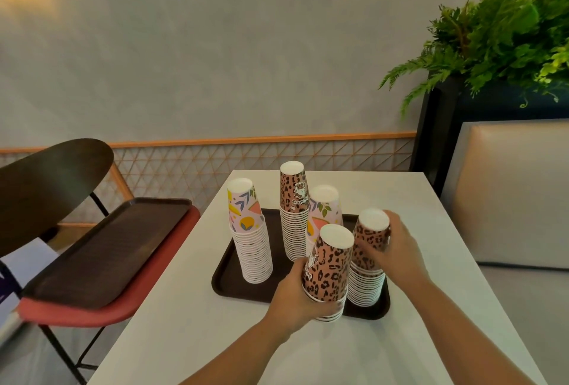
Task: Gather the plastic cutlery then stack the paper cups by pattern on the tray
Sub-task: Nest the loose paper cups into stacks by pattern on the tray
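Note:
A dark brown tray (226,270) lies on the white table (191,332). Upside-down paper cup stacks stand on it. A floral stack (251,240) is at the left, a leopard stack (294,215) at the back, and a second floral stack (323,212) is partly hidden behind it. My left hand (300,298) grips a short leopard stack (329,264), tilted, at the tray's front edge. My right hand (397,249) holds the top of a tall leopard stack (368,261) at the right. No plastic cutlery is in view.
A second dark tray (107,246) rests on a red chair (101,310) left of the table. A beige bench (511,194) stands at the right, with a fern planter (498,33) behind it. A grey wall with a lattice panel is beyond the table.

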{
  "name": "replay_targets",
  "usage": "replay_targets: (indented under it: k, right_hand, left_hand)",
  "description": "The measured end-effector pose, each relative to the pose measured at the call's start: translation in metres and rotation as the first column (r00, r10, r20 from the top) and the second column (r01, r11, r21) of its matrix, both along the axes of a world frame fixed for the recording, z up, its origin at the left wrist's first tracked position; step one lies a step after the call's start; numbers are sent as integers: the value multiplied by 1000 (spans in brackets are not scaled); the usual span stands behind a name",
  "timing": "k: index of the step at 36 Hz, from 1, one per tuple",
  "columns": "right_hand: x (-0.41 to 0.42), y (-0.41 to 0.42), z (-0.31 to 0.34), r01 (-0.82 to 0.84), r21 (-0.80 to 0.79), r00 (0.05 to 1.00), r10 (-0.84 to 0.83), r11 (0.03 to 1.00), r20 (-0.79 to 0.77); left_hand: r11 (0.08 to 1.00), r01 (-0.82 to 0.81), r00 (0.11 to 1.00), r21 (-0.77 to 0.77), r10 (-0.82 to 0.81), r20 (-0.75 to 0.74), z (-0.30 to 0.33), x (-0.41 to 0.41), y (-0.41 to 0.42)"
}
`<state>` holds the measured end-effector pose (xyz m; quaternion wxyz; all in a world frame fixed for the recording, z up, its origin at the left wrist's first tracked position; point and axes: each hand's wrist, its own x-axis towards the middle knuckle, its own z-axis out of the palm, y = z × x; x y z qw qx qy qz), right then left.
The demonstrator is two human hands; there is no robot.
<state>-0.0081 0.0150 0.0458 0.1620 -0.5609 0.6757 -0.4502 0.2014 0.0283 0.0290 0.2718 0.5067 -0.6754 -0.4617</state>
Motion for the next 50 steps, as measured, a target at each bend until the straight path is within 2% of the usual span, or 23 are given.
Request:
replay_targets:
  k: [2,4,6,9,11,13,17,20,27,36,42,45,50]
  right_hand:
    - [0,-2,-6,-11,80,1000,10,997,10]
    - [0,-3,-6,25,88,999,-27,996,22]
    - [3,0,1,80,9,997,-80,997,4]
    - [10,8,19,94,-214,995,-99,972,-13]
    - [14,15,33,-2,-286,999,11,958,30]
    - [19,21,43,-175,-274,979,197,946,55]
    - [26,27,46,-422,-83,906,424,903,12]
    - [33,27,40,-474,2,880,474,880,-27]
    - [34,28,37,-383,-14,924,383,924,7]
    - [27,23,55,-190,-150,957,217,970,192]
    - [11,14,72,105,-327,951,1,939,310]
    - [3,7,75,166,-373,952,-50,913,301]
    - [0,-1,56,120,-287,985,-78,950,156]
  left_hand:
    - [1000,-3,1000,-2,3,-5,-1,-1,-1]
    - [1000,-7,1000,-1,7,-13,0,-1,-2]
    - [1000,-11,1000,-3,10,-19,1,-2,-3]
    - [1000,-11,1000,-11,11,-26,3,-4,-3]
    - [1000,-7,999,-8,7,-38,5,-5,-3]
    - [1000,-2,998,-5,2,-56,6,-7,-3]
    - [1000,-15,994,-15,13,-109,7,-9,-3]
    - [999,-30,991,-30,26,-129,8,-9,-3]
    - [998,15,996,-62,-20,-89,11,-10,-2]
    - [999,12,1000,-48,-12,-2,6,-7,-2]
    - [999,-10,998,-51,12,54,5,-3,-2]
    - [998,-13,998,-56,17,63,5,0,-2]
    - [998,-22,998,-59,25,61,7,0,-3]
